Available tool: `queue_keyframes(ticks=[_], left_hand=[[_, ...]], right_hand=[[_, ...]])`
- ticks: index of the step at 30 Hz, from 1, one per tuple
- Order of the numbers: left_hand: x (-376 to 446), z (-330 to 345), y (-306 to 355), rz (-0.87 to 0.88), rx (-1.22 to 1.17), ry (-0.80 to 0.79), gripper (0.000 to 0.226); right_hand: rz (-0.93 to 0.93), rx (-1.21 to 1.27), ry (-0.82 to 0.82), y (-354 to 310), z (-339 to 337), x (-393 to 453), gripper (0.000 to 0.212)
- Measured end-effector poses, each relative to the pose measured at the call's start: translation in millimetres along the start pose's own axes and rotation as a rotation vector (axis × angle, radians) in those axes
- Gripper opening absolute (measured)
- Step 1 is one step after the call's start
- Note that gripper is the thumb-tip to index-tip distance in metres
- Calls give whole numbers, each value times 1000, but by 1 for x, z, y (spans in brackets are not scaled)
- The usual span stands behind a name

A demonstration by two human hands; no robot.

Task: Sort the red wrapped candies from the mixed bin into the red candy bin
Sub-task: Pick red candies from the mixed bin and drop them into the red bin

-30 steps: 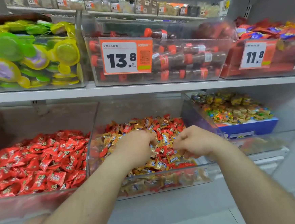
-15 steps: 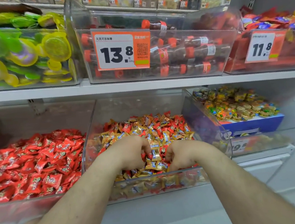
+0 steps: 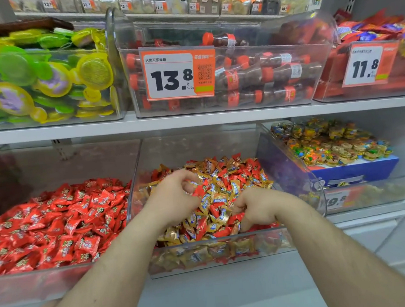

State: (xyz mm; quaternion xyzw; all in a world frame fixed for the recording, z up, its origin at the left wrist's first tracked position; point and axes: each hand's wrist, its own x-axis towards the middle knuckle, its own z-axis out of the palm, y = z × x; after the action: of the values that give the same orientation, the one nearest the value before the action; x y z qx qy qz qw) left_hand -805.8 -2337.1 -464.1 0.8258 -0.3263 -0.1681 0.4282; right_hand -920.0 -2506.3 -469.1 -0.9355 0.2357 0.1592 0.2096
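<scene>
Reaching into the mixed bin [image 3: 219,253], we pinch a red wrapped candy [image 3: 200,189] in our left hand [image 3: 173,196] above the pile. Our right hand [image 3: 256,209] curls into the candies near the front wall, fingers closed round red ones [image 3: 235,219]. Just left stands the red candy bin [image 3: 37,285].

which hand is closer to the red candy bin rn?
Left. The left hand is in the mixed bin near the wall shared with the red candy bin; the right hand is further right.
</scene>
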Motion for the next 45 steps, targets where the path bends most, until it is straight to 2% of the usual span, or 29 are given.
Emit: queue_keyframes(ticks=[2,5,8,10,11,12,13,15,17,18,19,21,24,27,30,33,35,37,39,40,43,45], left_hand=[[1,-5,2,-56,-197,21,42],[0,-6,11,-209,-641,-108,39],[0,-3,19,-371,-1117,-297,43],[-1,-1,26,-404,-1249,-376,37],[-1,2,28,-397,-1213,-382,24],[0,5,30,-355,-1067,-357,6],[2,7,28,-257,-785,-309,10],[3,10,23,-30,2,-240,22],[2,9,19,61,596,-257,33],[1,10,16,35,730,-298,42],[0,12,14,10,780,-350,50],[-1,18,14,11,808,-391,55],[-1,18,12,27,754,-321,46],[-1,11,6,57,547,-209,33],[-4,-1,6,39,48,-139,32],[-7,-9,8,-134,-517,-141,33],[-8,-12,8,-311,-845,-128,24],[-12,-14,12,-415,-1070,-152,14],[-14,-13,15,-436,-1164,-179,5],[-14,-11,17,-434,-1166,-177,9],[-7,-1,19,-349,-937,-159,15],[0,9,18,-212,-526,-141,11]], right_hand=[[12,74,59,10,-7,-5,41],[15,323,85,25,-13,-11,18],[28,822,82,31,-14,-18,13],[-9,1205,42,31,-18,-24,11],[-29,1372,25,30,-21,-27,11],[-39,1511,16,30,-23,-29,11],[-38,1622,8,30,-24,-31,14],[-29,1750,3,32,-24,-34,21],[-10,1765,18,33,-22,-35,22],[21,1738,39,33,-21,-35,20],[63,1692,67,34,-20,-34,20],[147,1569,144,35,-18,-29,40],[170,1232,262,29,-14,-23,54],[57,700,259,17,-8,-19,45],[-26,189,113,4,2,-11,30],[-32,22,41,-9,11,-4,22],[-25,5,65,-13,14,0,17],[-26,17,110,-12,14,5,7],[-32,126,153,-8,10,6,16],[-28,218,177,-5,6,4,19],[4,599,274,4,-5,-8,12],[63,998,278,11,-11,-16,9]])
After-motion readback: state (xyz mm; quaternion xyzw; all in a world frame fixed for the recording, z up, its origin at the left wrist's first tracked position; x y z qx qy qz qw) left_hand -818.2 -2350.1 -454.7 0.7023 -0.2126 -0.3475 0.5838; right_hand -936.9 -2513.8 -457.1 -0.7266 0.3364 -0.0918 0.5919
